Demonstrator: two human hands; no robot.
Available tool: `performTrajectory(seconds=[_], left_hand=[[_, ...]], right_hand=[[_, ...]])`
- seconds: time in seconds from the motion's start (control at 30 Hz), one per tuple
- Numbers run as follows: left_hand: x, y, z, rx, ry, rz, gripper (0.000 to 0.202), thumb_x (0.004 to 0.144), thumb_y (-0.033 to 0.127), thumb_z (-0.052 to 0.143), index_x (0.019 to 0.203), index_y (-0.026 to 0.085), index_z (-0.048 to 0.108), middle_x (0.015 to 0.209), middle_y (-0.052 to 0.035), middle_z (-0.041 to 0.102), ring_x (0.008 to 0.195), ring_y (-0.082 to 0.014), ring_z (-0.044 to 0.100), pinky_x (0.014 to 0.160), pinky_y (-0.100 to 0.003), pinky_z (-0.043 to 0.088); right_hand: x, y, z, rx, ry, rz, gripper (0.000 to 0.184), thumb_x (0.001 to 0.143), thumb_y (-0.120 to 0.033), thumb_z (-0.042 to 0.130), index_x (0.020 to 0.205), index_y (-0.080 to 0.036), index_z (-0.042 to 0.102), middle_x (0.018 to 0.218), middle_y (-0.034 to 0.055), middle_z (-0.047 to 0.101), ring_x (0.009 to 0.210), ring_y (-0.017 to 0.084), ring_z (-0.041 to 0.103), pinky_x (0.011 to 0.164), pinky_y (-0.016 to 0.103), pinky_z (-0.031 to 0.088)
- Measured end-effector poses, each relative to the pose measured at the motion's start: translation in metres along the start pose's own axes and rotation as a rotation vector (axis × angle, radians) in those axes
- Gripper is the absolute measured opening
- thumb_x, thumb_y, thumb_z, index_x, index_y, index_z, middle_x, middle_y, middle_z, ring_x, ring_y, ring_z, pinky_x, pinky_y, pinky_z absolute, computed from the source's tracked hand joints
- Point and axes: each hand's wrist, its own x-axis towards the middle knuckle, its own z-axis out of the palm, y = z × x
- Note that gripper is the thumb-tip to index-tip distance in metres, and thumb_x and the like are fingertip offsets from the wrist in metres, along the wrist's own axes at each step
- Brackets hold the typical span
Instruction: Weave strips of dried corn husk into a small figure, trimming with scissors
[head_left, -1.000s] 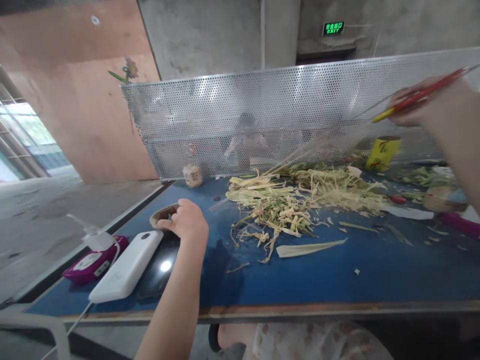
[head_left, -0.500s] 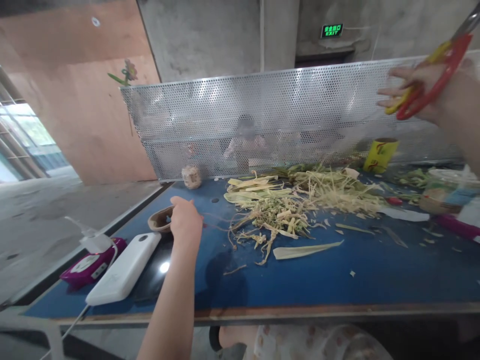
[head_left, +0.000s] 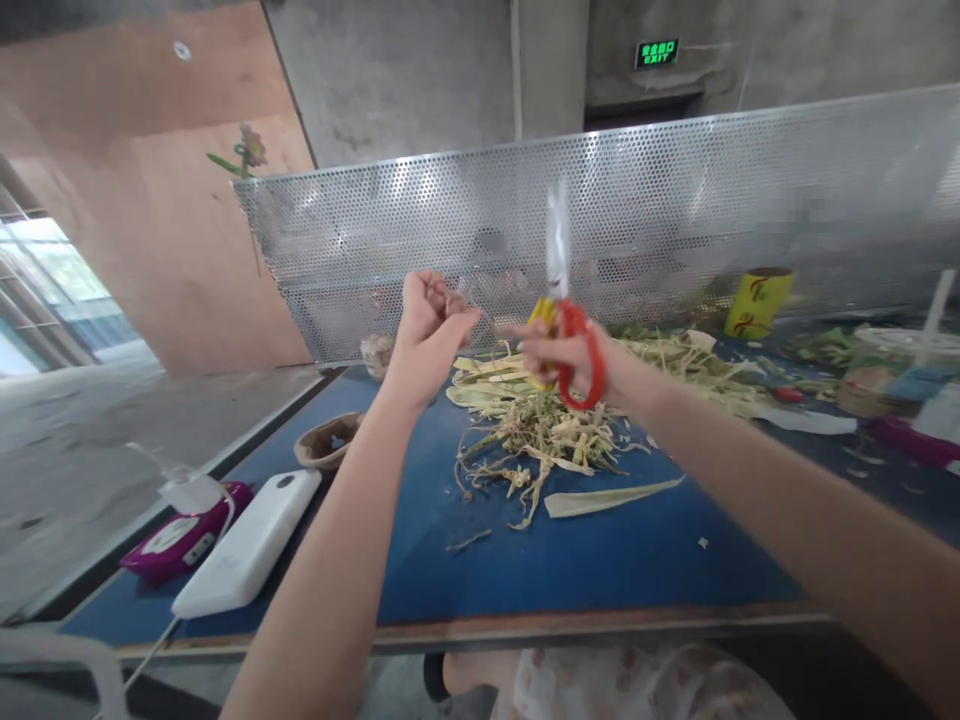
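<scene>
My left hand [head_left: 431,325] is raised over the table at mid-view, fingers curled and thumb stretched toward the right. Whatever it may pinch is too thin or too hidden to make out. Close by on the right, my right hand [head_left: 562,355] has hold of scissors [head_left: 559,250] with red and yellow handles, their blurred blades pointing up. The two hands are a short gap apart. Below and behind them lies a heap of dried plant husks and stalks [head_left: 559,430]. One long pale husk strip [head_left: 611,498] rests in front of it.
On the left are a brown oval bowl-like holder [head_left: 319,440], a white power bank [head_left: 247,545] and a purple power strip [head_left: 176,540]. A pale woven piece [head_left: 377,354] stands behind. To the right are a yellow tube [head_left: 759,303] and a clear plastic cup [head_left: 885,370]. Perforated metal panel [head_left: 450,220] borders the back.
My left hand has risen from beside the brown holder toward the middle. My right hand has swung in from the upper right with the scissors, whose blades now point up.
</scene>
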Motion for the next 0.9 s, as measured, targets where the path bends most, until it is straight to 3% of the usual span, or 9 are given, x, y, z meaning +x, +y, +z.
performTrajectory(seconds=[0.1, 0.2, 0.27, 0.37, 0.43, 0.53, 0.63, 0.73, 0.9], left_hand=[[0.005, 0.006, 0.003, 0.004, -0.039, 0.169, 0.028, 0.07, 0.007, 0.049, 0.079, 0.023, 0.029, 0.069, 0.004, 0.031, 0.062, -0.0078, 0.043, 0.056, -0.021, 0.037], [-0.007, -0.005, -0.005, 0.082, -0.064, 0.228, 0.033, 0.067, 0.01, 0.055, 0.083, 0.023, 0.03, 0.077, 0.0022, 0.036, 0.071, -0.0101, 0.044, 0.065, -0.025, 0.037], [-0.02, -0.021, -0.012, 0.248, -0.087, 0.142, 0.036, 0.067, 0.011, 0.054, 0.09, 0.022, 0.029, 0.084, 0.0002, 0.039, 0.074, -0.0111, 0.045, 0.067, -0.026, 0.038], [-0.04, -0.048, -0.015, 0.655, -0.334, -0.082, 0.042, 0.065, 0.01, 0.049, 0.102, 0.019, 0.029, 0.088, -0.0023, 0.043, 0.074, -0.0132, 0.048, 0.068, -0.028, 0.041], [-0.05, -0.062, -0.01, 0.748, -0.441, -0.111, 0.053, 0.059, 0.013, 0.058, 0.106, 0.016, 0.034, 0.094, -0.0053, 0.048, 0.089, -0.0192, 0.048, 0.081, -0.035, 0.04], [-0.055, -0.077, 0.001, 0.876, -0.597, -0.158, 0.049, 0.06, 0.022, 0.066, 0.105, 0.016, 0.047, 0.1, -0.0081, 0.055, 0.102, -0.0254, 0.045, 0.094, -0.042, 0.031], [-0.053, -0.087, 0.007, 1.002, -0.717, -0.266, 0.036, 0.067, 0.024, 0.065, 0.1, 0.014, 0.054, 0.097, -0.0092, 0.059, 0.101, -0.0258, 0.048, 0.091, -0.044, 0.035], [-0.049, -0.093, 0.007, 1.077, -0.804, -0.374, 0.03, 0.08, 0.028, 0.053, 0.107, 0.014, 0.053, 0.107, -0.009, 0.056, 0.097, -0.0213, 0.053, 0.083, -0.042, 0.043], [-0.042, -0.083, 0.006, 1.031, -0.851, -0.489, 0.028, 0.083, 0.03, 0.049, 0.107, 0.014, 0.052, 0.107, -0.0075, 0.056, 0.09, -0.0175, 0.056, 0.076, -0.038, 0.048]], right_hand=[[-0.011, 0.016, 0.036, 0.116, -0.186, 0.04, 0.026, 0.062, -0.023, 0.07, 0.069, -0.018, 0.045, 0.078, 0.0018, 0.06, 0.048, 0.006, 0.045, 0.043, 0.024, 0.039], [-0.015, 0.018, 0.041, 0.046, -0.173, -0.023, 0.029, 0.063, -0.026, 0.068, 0.069, -0.018, 0.042, 0.071, -0.0007, 0.057, 0.049, 0.007, 0.048, 0.047, 0.024, 0.041], [-0.013, 0.014, 0.03, -0.105, -0.084, -0.089, 0.027, 0.066, -0.028, 0.066, 0.072, -0.019, 0.041, 0.067, -0.0022, 0.054, 0.051, 0.008, 0.05, 0.051, 0.025, 0.043], [-0.009, 0.007, 0.01, -0.377, 0.102, -0.198, 0.026, 0.066, -0.027, 0.065, 0.07, -0.019, 0.041, 0.067, -0.0013, 0.054, 0.056, 0.011, 0.052, 0.055, 0.025, 0.043], [-0.007, 0.003, 0.001, -0.522, 0.129, -0.194, 0.022, 0.067, -0.025, 0.064, 0.07, -0.019, 0.043, 0.071, 0.0009, 0.058, 0.062, 0.013, 0.055, 0.058, 0.025, 0.043], [-0.006, 0.002, -0.005, -0.726, 0.132, -0.115, 0.015, 0.068, -0.025, 0.061, 0.073, -0.018, 0.049, 0.074, 0.0038, 0.061, 0.064, 0.016, 0.056, 0.058, 0.025, 0.041], [-0.008, 0.003, -0.009, -0.88, 0.195, -0.091, 0.015, 0.071, -0.029, 0.057, 0.08, -0.018, 0.052, 0.08, 0.0067, 0.062, 0.068, 0.018, 0.057, 0.057, 0.025, 0.039], [-0.012, 0.001, -0.016, -0.968, 0.212, -0.04, 0.014, 0.072, -0.027, 0.054, 0.084, -0.019, 0.053, 0.081, 0.0071, 0.061, 0.063, 0.016, 0.056, 0.053, 0.025, 0.037], [-0.016, -0.005, -0.03, -1.075, 0.299, -0.021, 0.023, 0.07, -0.023, 0.053, 0.093, -0.018, 0.054, 0.081, 0.0075, 0.061, 0.058, 0.016, 0.054, 0.049, 0.025, 0.035]])
